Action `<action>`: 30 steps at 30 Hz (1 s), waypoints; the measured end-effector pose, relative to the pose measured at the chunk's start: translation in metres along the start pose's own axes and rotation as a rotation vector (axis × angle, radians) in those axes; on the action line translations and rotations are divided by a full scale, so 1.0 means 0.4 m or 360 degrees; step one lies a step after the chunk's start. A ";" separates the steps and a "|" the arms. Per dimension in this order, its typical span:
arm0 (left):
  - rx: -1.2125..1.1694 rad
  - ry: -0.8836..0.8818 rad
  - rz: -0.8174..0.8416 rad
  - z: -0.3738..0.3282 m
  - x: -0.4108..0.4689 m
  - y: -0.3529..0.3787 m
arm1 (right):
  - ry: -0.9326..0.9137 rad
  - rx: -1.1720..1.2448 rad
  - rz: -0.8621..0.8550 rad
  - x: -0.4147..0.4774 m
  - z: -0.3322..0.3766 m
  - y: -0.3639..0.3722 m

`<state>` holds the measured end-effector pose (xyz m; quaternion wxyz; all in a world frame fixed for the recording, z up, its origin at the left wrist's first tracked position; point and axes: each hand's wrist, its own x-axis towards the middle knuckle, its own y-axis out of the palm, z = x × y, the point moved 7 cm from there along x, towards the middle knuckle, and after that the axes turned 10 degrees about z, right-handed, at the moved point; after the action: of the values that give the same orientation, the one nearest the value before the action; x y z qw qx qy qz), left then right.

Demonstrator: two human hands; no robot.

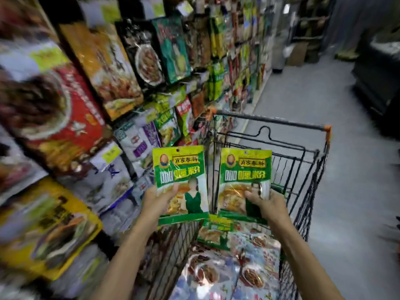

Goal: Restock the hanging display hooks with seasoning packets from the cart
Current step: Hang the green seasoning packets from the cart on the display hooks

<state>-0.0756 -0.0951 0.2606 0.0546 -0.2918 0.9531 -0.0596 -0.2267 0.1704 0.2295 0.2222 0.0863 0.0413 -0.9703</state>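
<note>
Green curry-powder packet [179,167] pinched upright in our left hand [154,199], we gripped its twin packet [245,167] with our right hand [269,204], above the wire cart [270,121].

A narrow shop aisle runs away from the viewer. The floor [303,94] is smooth and pale grey, with a dull sheen. Along the left side stands a tall display rack [129,167] with dark uprights, crowded from top to bottom with colourful goods that are mostly blurred. On the right is a low dark cabinet [376,79]. At the far end stands dark metal shelving [311,24], with a brown cardboard box [297,54] on the floor before it. The light is dim and even.
</note>
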 end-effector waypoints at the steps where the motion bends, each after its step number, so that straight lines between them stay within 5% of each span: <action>1: 0.0018 0.0060 -0.0081 -0.044 -0.040 -0.046 | -0.0066 -0.0010 0.0056 -0.018 0.042 0.028; 17: 0.0232 0.0816 -0.1202 -0.631 -0.797 -0.736 | -0.0988 -0.0002 0.1082 -0.451 0.694 0.723; 30: 0.0370 0.0815 -0.1880 -0.731 -1.298 -1.146 | -0.1105 0.0191 0.1825 -0.900 0.857 1.296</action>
<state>0.5636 -0.1559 0.6519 -0.1849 -0.7351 0.6025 -0.2499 0.2686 -0.1831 0.6112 0.6975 -0.2103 -0.1390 -0.6708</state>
